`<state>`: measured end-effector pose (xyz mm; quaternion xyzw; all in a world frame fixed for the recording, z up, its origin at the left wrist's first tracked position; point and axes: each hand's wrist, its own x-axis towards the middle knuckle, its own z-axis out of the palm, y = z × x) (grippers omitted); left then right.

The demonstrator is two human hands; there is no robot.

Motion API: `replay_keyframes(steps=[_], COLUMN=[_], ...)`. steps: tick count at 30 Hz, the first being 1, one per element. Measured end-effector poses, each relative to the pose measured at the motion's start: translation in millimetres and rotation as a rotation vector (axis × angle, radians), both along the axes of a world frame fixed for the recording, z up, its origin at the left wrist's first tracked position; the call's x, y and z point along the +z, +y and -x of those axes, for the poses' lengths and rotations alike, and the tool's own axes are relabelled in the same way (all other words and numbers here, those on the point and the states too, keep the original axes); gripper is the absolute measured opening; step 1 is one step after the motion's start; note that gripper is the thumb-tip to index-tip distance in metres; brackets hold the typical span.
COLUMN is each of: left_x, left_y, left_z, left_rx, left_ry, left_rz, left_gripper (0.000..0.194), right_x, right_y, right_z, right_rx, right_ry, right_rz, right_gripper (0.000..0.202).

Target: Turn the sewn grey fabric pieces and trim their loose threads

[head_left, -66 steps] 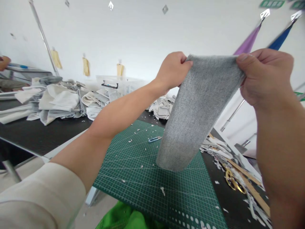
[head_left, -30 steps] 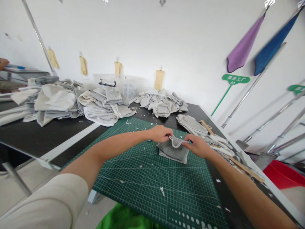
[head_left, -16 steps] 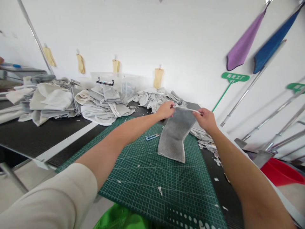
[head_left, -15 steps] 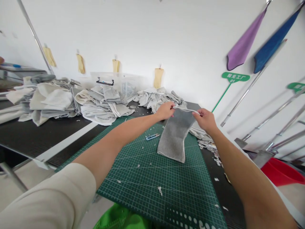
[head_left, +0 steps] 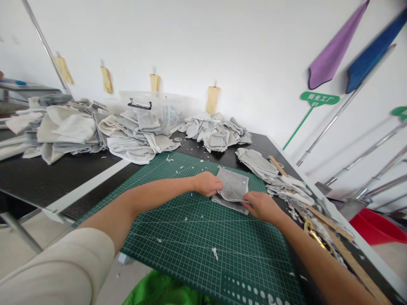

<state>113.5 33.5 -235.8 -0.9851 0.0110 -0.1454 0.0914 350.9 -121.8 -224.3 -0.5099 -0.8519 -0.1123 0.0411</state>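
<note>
A grey cloth piece (head_left: 233,182) with pale edges lies folded over on the green cutting mat (head_left: 190,237). My left hand (head_left: 208,184) pinches its left side, and my right hand (head_left: 259,205) pinches the near right corner of the upper layer. Between the hands the upper layer's near edge is lifted a little from the lower layer. Small white scraps (head_left: 214,253) are scattered over the mat around the cloth. The blue-handled snips seen earlier are not visible now.
Piles of grey and white cloth (head_left: 136,135) stand at the left, with another heap (head_left: 218,131) at the back. Along the right lie cloth pieces (head_left: 257,163), wooden strips (head_left: 352,262) and gold-handled scissors (head_left: 314,235). A clear plastic box (head_left: 178,106) stands against the wall.
Both hands have come down and nearer with the cloth. It hung full length from its top edge before; now it is folded over on the mat.
</note>
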Motion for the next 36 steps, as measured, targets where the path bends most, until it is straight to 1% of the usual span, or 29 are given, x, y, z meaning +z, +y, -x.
replay_keyframes(steps=[2,4,8,12,14,16,18,19,20,23,24,25,27,29,31,33,36], left_x=[0.7,2.0,2.3,2.2,3.2,4.3,5.4,6.1,7.0,11.7,13.8,15.8,18.3,17.7,13.8,8.3,1.1], left_y=[-5.4,-9.6,-14.2,-14.6,-13.6,-12.2,-10.7,-9.7,-8.3,0.7,5.7,11.7,25.7,39.8,51.6,59.6,65.1], left_z=[1.0,1.4,2.3,4.4,6.1,7.5,6.9,5.1,2.0,-16.0,-24.5,-33.8,-52.9,-69.7,-81.6,-87.5,-87.0], left_rx=[-0.099,-0.149,-0.196,-0.214,-0.235,-0.276,-0.276,-0.239,-0.175,0.109,0.206,0.287,0.426,0.489,0.503,0.515,0.559], left_ry=[0.005,0.015,0.057,0.078,0.094,0.104,0.072,0.041,0.004,-0.097,-0.109,-0.102,-0.048,0.003,0.045,0.084,0.12], left_rz=[-0.038,-0.061,-0.059,-0.008,0.031,0.054,0.049,0.039,0.027,0.03,0.061,0.105,0.207,0.261,0.282,0.302,0.324], left_gripper=[0.016,0.014,0.013,0.012,0.015,0.022,0.028,0.03,0.032,0.03,0.028,0.027,0.031,0.035,0.038,0.041,0.045], right_x=[-1.6,-1.7,1.1,5.5,6.2,5.2,3.7,3.3,3.3,5.5,6.4,7.0,6.5,3.4,-1.4,-6.6,-12.8], right_y=[-6.1,-10.5,-16.4,-22.4,-25.6,-26.9,-23.5,-19.2,-13.0,16.8,29.0,41.4,64.2,81.1,91.3,96.4,100.0], right_z=[6.4,11.9,18.4,19.7,19.1,17.1,12.9,9.9,6.2,-8.3,-14.0,-19.8,-31.0,-40.3,-46.9,-50.7,-53.1], right_rx=[0.063,0.096,0.112,0.132,0.153,0.183,0.172,0.136,0.073,-0.22,-0.318,-0.381,-0.449,-0.482,-0.501,-0.507,-0.5], right_ry=[-0.044,-0.063,-0.063,-0.025,0.001,0.03,0.051,0.059,0.067,0.099,0.111,0.117,0.114,0.099,0.081,0.068,0.057], right_rz=[0.029,0.049,0.083,0.139,0.173,0.198,0.187,0.165,0.133,0.025,0.01,-0.013,-0.032,-0.023,0.002,0.035,0.088], right_gripper=[0.019,0.018,0.015,0.016,0.021,0.027,0.031,0.032,0.034,0.035,0.034,0.034,0.037,0.04,0.039,0.035,0.035])
